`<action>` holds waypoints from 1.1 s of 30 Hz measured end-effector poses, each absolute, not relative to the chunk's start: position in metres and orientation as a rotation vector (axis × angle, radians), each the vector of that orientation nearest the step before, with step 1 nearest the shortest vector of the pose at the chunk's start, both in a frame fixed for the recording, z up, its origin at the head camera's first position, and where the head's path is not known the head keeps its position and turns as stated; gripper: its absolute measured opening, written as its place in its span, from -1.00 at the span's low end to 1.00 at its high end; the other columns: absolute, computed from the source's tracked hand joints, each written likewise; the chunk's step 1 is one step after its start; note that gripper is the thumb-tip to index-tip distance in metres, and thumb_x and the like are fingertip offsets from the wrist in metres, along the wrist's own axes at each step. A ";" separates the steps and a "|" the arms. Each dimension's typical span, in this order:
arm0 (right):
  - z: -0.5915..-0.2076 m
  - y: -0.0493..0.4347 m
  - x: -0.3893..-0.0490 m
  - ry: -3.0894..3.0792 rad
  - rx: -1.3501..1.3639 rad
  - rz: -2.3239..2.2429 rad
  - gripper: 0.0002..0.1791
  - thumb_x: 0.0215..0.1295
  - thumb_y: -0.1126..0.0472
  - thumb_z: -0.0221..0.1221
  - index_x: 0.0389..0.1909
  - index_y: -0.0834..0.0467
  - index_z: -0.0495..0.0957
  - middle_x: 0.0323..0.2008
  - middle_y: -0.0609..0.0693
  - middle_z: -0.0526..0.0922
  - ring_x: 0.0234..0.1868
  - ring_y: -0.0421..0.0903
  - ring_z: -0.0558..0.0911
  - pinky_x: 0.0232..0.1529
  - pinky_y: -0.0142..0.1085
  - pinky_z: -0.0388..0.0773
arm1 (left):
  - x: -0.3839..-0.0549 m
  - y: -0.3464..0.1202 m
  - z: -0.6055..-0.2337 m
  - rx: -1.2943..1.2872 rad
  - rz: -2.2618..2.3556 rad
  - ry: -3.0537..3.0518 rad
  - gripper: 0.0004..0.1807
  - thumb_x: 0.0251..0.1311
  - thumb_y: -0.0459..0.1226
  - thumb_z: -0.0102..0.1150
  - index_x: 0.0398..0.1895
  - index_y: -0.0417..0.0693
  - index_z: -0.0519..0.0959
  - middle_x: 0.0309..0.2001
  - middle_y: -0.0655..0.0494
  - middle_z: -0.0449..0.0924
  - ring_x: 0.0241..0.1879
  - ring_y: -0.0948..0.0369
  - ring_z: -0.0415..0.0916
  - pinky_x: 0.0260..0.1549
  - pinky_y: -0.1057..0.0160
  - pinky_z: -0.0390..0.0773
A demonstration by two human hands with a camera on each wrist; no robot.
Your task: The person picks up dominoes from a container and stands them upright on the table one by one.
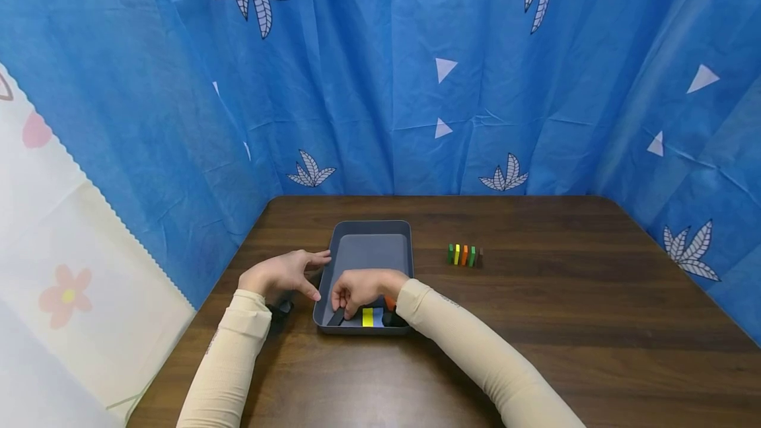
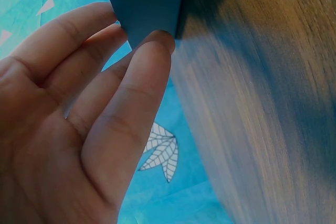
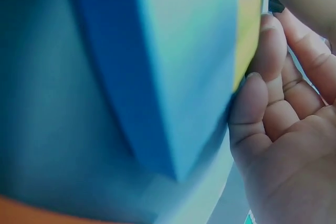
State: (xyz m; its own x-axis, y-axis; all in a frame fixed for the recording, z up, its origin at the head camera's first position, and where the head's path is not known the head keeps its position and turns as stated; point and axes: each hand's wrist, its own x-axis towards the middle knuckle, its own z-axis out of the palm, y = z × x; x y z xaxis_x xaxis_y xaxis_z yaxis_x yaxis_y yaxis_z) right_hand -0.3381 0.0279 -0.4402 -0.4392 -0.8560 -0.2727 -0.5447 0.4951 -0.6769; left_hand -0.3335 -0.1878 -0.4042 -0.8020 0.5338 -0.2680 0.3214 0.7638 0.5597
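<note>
A dark grey rectangular tray (image 1: 371, 224) lies on the table. My right hand (image 1: 361, 288) reaches into its near left corner and pinches a small black block (image 1: 337, 317) between thumb and fingers; in the right wrist view only a bit of that dark block (image 3: 275, 3) shows. Just right of it stand a yellow block (image 1: 368, 318) and a light blue block (image 1: 378, 317) side by side. Part of an orange block (image 1: 389, 302) peeks out by the right wrist. At the tray's left side, my left hand (image 1: 288, 271) touches the rim with thumb and fingers spread.
Right of the tray, several thin blocks stand in a row on the brown wooden table (image 1: 535, 296): green (image 1: 450, 254), yellow (image 1: 457, 254), orange (image 1: 465, 255), another green and a brown one (image 1: 480, 256). A blue curtain (image 1: 380, 84) hangs behind the table.
</note>
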 end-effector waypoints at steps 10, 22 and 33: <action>-0.431 0.027 -0.336 2.137 -1.139 -0.681 -0.86 0.20 0.40 0.35 -0.27 0.15 0.64 -0.39 -0.16 0.58 -0.38 -0.30 0.53 -0.26 -0.49 0.56 | -0.334 -0.188 -0.404 0.644 0.715 2.545 -0.01 -0.06 -0.22 0.58 0.48 -0.20 0.29 0.57 -0.09 0.09 0.49 -0.16 0.18 0.33 -0.13 0.40; -0.426 0.029 -0.331 2.119 -1.152 -0.736 -0.87 0.24 0.39 0.32 -0.23 0.15 0.63 -0.30 -0.05 0.67 -0.34 -0.28 0.60 -0.22 -0.46 0.62 | -0.334 -0.188 -0.406 0.631 0.712 2.535 -0.01 -0.04 -0.20 0.57 0.49 -0.15 0.29 0.58 -0.04 0.08 0.43 -0.15 0.29 0.25 -0.06 0.51; -0.410 0.042 -0.331 2.106 -1.153 -0.845 -0.83 0.25 0.41 0.30 -0.15 0.19 0.65 -0.23 -0.04 0.70 -0.24 -0.27 0.64 -0.12 -0.45 0.64 | -0.334 -0.188 -0.407 0.633 0.720 2.530 0.02 -0.06 -0.18 0.58 0.50 -0.17 0.26 0.58 -0.08 0.08 0.41 -0.18 0.32 0.21 -0.05 0.55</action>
State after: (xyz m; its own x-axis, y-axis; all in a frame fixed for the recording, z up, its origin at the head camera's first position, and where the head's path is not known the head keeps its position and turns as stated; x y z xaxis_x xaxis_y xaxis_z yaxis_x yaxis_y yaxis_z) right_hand -0.3309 0.0418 -0.4100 -0.4523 -0.8713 -0.1903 -0.4981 0.4238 -0.7565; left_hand -0.3343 -0.1880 -0.4066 -0.8020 0.5296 -0.2765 0.3045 0.7605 0.5735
